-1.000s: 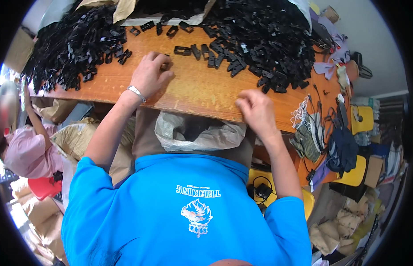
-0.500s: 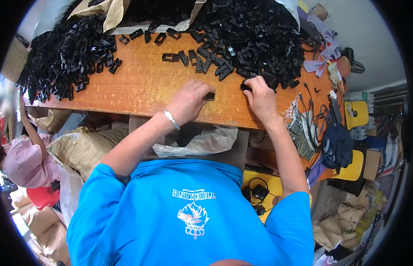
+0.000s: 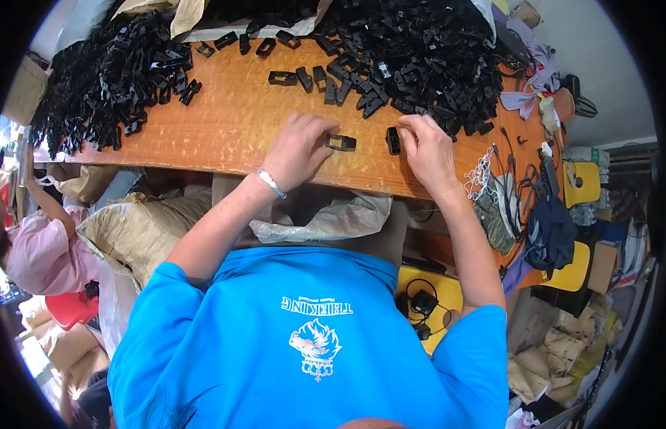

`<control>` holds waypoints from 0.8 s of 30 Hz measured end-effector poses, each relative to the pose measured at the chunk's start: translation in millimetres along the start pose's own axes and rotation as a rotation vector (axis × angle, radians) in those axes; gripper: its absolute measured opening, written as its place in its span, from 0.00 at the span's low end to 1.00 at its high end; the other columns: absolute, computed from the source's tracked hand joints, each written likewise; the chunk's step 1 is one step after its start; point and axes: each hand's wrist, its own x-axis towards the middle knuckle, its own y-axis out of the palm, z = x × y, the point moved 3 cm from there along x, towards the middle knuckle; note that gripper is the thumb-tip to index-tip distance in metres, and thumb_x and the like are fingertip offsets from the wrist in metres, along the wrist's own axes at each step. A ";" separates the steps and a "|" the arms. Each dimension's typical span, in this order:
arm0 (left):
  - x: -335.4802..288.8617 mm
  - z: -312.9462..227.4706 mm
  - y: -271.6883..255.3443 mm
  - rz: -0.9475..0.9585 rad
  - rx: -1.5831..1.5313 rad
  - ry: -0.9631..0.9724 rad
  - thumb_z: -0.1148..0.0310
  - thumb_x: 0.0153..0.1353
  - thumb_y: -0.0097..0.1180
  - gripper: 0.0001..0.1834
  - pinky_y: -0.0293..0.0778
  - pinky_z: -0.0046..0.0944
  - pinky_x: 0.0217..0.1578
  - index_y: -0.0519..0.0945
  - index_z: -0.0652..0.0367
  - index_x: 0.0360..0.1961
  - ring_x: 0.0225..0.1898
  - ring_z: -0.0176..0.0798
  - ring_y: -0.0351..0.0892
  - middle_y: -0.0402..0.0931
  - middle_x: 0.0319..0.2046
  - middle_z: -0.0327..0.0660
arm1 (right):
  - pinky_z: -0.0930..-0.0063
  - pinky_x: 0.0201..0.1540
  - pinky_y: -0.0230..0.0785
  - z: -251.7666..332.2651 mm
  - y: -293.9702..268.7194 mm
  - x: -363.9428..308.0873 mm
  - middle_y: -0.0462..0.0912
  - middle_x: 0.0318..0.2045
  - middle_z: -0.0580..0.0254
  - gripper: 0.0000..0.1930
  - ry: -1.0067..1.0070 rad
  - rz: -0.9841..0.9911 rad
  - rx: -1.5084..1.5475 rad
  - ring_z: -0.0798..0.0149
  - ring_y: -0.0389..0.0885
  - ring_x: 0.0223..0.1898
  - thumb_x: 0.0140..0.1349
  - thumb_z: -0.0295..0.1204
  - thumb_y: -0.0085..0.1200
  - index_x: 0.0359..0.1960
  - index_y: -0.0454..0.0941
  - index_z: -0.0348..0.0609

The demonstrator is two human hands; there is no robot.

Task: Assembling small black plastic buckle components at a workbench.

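Note:
My left hand (image 3: 299, 148) is closed, thumb and fingers pinching one end of a black hollow rectangular plastic piece (image 3: 341, 143) low over the wooden table. A bracelet circles that wrist. To its right, my right hand (image 3: 427, 151) has its fingers curled at a second black plastic piece (image 3: 393, 141), which stands more upright at the fingertips. Its far side is partly hidden by my hand. Just beyond both hands lie several loose black pieces (image 3: 330, 91) of the same kind, spreading from a large heap (image 3: 433, 64) at the far right.
Another black heap (image 3: 111, 79) covers the table's (image 3: 226, 107) far left. Cables (image 3: 519, 193) and white netting (image 3: 480, 175) lie at the right end. A plastic-lined sack (image 3: 326, 222) hangs open below the front edge. A person in pink (image 3: 50, 247) works at the left.
Both hands have opened slightly around their black pieces, so more of each piece shows. The left piece now lies flatter with its opening visible. The view has shifted a little.

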 end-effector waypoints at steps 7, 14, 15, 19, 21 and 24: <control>-5.3 4.9 3.8 -0.073 0.050 0.031 0.70 0.53 0.69 0.18 0.72 0.47 0.52 0.83 0.56 0.47 0.50 0.53 0.73 0.78 0.46 0.43 | 0.63 0.48 0.79 5.4 -2.7 -3.8 0.81 0.46 0.59 0.14 -0.476 0.054 -0.241 0.58 0.83 0.47 0.58 0.19 0.57 0.46 0.84 0.43; -4.1 4.7 2.6 -0.076 0.095 -0.022 0.68 0.50 0.71 0.17 0.72 0.46 0.51 0.85 0.55 0.43 0.48 0.52 0.73 0.78 0.43 0.42 | 0.59 0.39 0.79 30.0 11.0 -4.3 0.81 0.37 0.54 0.11 -0.336 0.050 0.029 0.49 0.85 0.36 0.59 0.28 0.65 0.44 0.83 0.43; -4.2 5.0 2.7 -0.079 0.093 -0.022 0.68 0.50 0.71 0.17 0.72 0.46 0.50 0.85 0.55 0.43 0.48 0.52 0.73 0.78 0.42 0.42 | 0.59 0.37 0.79 41.5 15.7 -4.5 0.81 0.36 0.54 0.12 -0.361 -0.019 0.100 0.48 0.85 0.35 0.59 0.28 0.66 0.44 0.83 0.43; -3.6 7.1 3.1 -0.084 0.083 -0.023 0.67 0.50 0.72 0.17 0.72 0.47 0.48 0.85 0.56 0.43 0.46 0.52 0.73 0.77 0.40 0.43 | 0.59 0.36 0.79 60.2 44.1 -4.4 0.79 0.36 0.53 0.13 -0.329 -0.039 0.165 0.48 0.85 0.35 0.55 0.26 0.68 0.42 0.83 0.40; -2.4 7.9 2.9 -0.081 0.081 -0.027 0.67 0.50 0.72 0.17 0.72 0.47 0.47 0.85 0.56 0.42 0.45 0.52 0.73 0.77 0.39 0.43 | 0.58 0.36 0.79 62.7 48.2 -3.9 0.78 0.37 0.53 0.12 -0.323 -0.031 0.176 0.48 0.84 0.35 0.54 0.24 0.68 0.41 0.83 0.39; -2.7 7.2 2.1 -0.058 0.067 -0.035 0.66 0.52 0.71 0.16 0.72 0.47 0.46 0.85 0.56 0.42 0.44 0.52 0.73 0.77 0.38 0.43 | 0.59 0.36 0.79 65.4 46.4 -4.9 0.78 0.36 0.54 0.13 -0.333 -0.009 0.160 0.49 0.84 0.36 0.53 0.23 0.68 0.41 0.83 0.38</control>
